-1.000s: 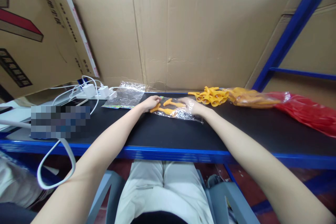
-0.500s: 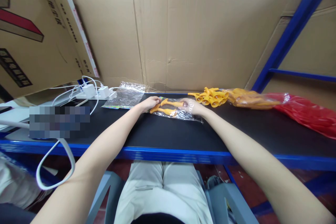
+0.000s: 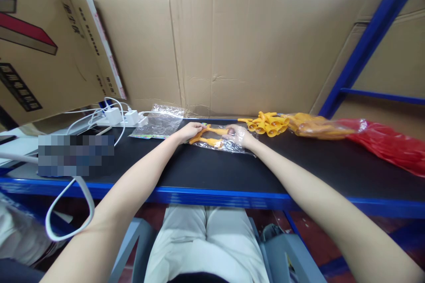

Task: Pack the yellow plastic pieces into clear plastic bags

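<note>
A clear plastic bag (image 3: pixel 229 147) lies on the black tabletop between my hands, with two orange pipe-shaped plastic pieces at it. The upper piece (image 3: pixel 215 130) reaches toward my right hand; the lower piece (image 3: pixel 210 142) lies nearer me. My left hand (image 3: pixel 191 131) is closed at the bag's left end, thumb and fingers pinching its edge beside the orange stems. Clear film covers part of my right hand (image 3: pixel 241 136), whose fingers curl round the cupped end of the upper piece. I cannot tell whether the pieces lie wholly inside the bag.
Right of my hands lie a pile of orange cupped pieces (image 3: pixel 270 124), a bagged orange bundle (image 3: pixel 318 126) and a red bag (image 3: pixel 395 143). Leftward are another clear bag (image 3: pixel 157 124), white chargers (image 3: pixel 122 116) and cables. A cardboard wall (image 3: pixel 259 48) stands behind.
My right hand has shifted slightly, and the upper orange piece has tilted a little within its fingers. My left hand stays at the bag's left end.
</note>
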Action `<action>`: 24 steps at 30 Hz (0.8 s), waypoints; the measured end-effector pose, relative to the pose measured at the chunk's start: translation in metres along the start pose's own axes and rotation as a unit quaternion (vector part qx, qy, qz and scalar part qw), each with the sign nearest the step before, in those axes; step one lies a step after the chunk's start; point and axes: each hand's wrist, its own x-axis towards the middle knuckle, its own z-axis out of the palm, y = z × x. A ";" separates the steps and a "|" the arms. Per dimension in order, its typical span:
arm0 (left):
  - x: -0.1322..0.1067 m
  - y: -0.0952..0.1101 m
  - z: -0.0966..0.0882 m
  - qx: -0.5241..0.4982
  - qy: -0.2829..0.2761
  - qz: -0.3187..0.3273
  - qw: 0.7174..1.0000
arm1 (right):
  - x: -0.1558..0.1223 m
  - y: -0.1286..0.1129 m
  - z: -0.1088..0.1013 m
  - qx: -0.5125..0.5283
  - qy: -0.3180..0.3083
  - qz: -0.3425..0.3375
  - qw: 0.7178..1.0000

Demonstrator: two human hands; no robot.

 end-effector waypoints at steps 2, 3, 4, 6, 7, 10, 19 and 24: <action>0.000 -0.001 -0.001 0.004 -0.011 0.006 1.000 | -0.001 -0.002 -0.005 0.012 -0.021 0.001 1.000; 0.001 -0.002 -0.002 0.008 -0.018 0.006 1.000 | -0.002 -0.003 -0.008 0.018 -0.034 0.004 0.999; 0.001 -0.002 -0.003 0.012 -0.026 0.005 1.000 | -0.003 -0.004 -0.011 0.020 -0.045 0.008 0.999; 0.001 -0.002 -0.004 0.017 -0.037 0.001 0.999 | -0.005 -0.006 -0.018 0.014 -0.053 0.014 0.998; 0.001 -0.002 -0.005 0.019 -0.040 -0.002 0.999 | -0.006 -0.008 -0.022 0.011 -0.051 0.016 0.999; 0.001 -0.001 -0.006 0.029 -0.044 -0.006 0.999 | -0.010 -0.014 -0.029 0.043 -0.051 0.004 0.998; -0.002 0.003 -0.007 0.065 -0.036 0.006 0.997 | -0.013 -0.026 -0.023 0.283 -0.205 -0.010 0.937; -0.002 0.004 -0.007 0.096 -0.025 0.013 0.995 | -0.015 -0.026 -0.029 0.324 -0.241 0.008 0.915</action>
